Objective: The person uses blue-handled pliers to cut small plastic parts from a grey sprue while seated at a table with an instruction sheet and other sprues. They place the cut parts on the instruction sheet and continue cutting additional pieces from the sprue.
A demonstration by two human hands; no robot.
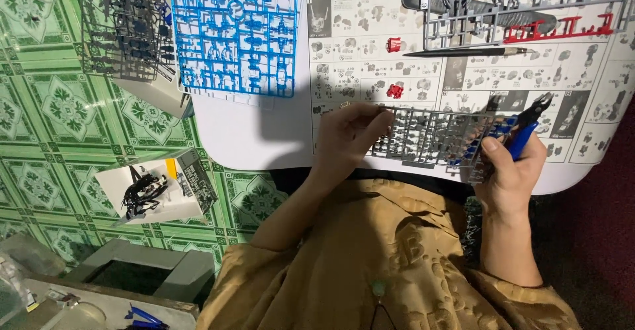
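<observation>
My left hand point(347, 138) grips the left end of a grey plastic parts frame point(430, 135) and holds it flat just above the white table point(245, 135). My right hand point(510, 171) is closed on blue-handled nippers point(526, 128), whose black jaws point up and right at the frame's right end. Under the frame lies a printed instruction sheet point(370, 52) with small diagrams. Two small red parts point(395, 44) rest on that sheet.
A blue parts frame point(231, 32) and a dark parts frame point(129, 29) lie at the table's back left, a grey and red frame point(529, 12) at the back right with a thin dark knife point(469, 52) below it. A small box point(159, 188) stands on the green tiled floor.
</observation>
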